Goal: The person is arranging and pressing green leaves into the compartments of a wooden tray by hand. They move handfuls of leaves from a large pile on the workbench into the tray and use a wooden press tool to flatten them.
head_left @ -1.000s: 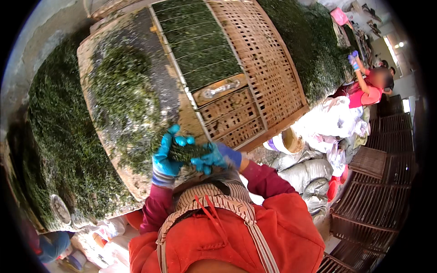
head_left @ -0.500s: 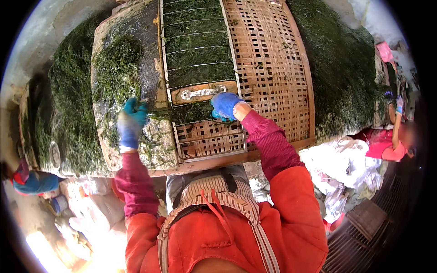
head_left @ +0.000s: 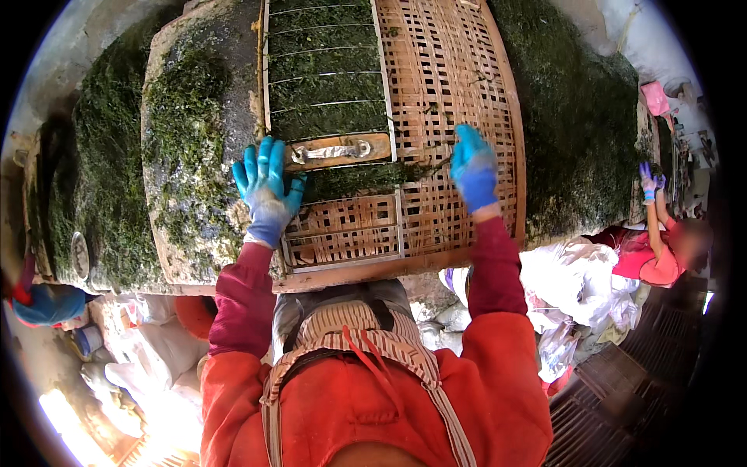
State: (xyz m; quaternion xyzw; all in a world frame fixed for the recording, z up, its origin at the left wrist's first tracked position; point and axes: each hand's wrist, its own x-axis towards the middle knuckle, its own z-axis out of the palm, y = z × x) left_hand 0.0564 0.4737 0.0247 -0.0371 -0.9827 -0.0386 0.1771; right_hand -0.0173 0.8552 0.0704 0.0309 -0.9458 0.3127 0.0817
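Both hands moved outward: left hand [head_left: 267,194], right hand [head_left: 474,171], grips wide, flat on bamboo tray [head_left: 459,93].

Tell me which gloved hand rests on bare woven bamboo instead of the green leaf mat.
The right hand: its palm lies on the bare woven bamboo tray, while the left hand sits at the leaf-covered edge beside the wooden handle.

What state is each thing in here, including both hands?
Left hand: blue-gloved, fingers spread flat at the left edge of the woven frame.
Right hand: blue-gloved, open, palm down on the lattice.
Woven bamboo frame: lying flat, its left panel packed with green leaves, the right lattice mostly bare.
Wooden handle plate: fixed across the frame, untouched.
Green leaves: heaped loose on the round tray.
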